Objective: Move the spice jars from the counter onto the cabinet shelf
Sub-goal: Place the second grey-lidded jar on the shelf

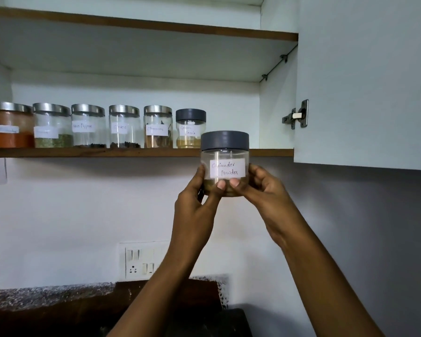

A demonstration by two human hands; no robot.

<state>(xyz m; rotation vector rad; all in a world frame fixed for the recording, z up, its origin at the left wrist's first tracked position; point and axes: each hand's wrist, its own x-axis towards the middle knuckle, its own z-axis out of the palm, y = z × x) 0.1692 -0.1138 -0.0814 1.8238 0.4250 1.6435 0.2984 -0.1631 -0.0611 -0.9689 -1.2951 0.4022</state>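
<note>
While both my left hand (197, 203) and right hand (265, 188) clamp its slick lower wall, the light, near-empty coriander powder jar (225, 164) nears the cabinet shelf (95, 152).

Both arms raised up & fwd, forearms bare, converging toward centre. Left hand (197, 200) held upright, palm turned inward to the right, thumb tip pressed fwd at the front, fingers curled behind out of sight. Right hand (265, 188) mirrored opp., palm turned left, thumb tip set just beside the left thumb, fingers wrapped round the far side. A jar (225, 164) is clasped betw. both hands, wrists slightly bent back.
</note>
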